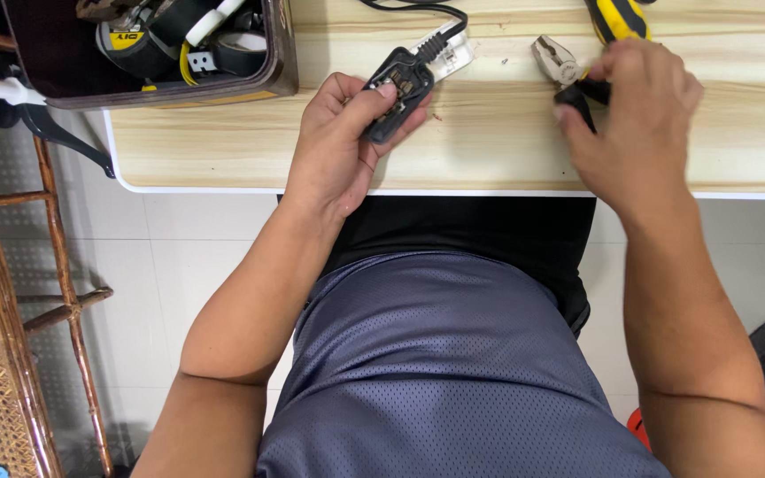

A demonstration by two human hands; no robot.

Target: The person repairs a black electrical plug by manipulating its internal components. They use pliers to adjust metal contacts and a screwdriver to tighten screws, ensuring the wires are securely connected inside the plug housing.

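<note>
My left hand grips a small black electrical housing with its inside showing, held just above the light wooden table. A black cable runs from it toward the far edge, and a white part lies right behind it. My right hand is closed around the black handle of a pair of pliers, whose metal jaws point left on the tabletop. A yellow and black tool handle lies just beyond that hand.
A dark open box with tape rolls and tools stands at the table's back left. A rattan and wood chair sits on the left over the white tiled floor. My lap in grey shorts fills the foreground.
</note>
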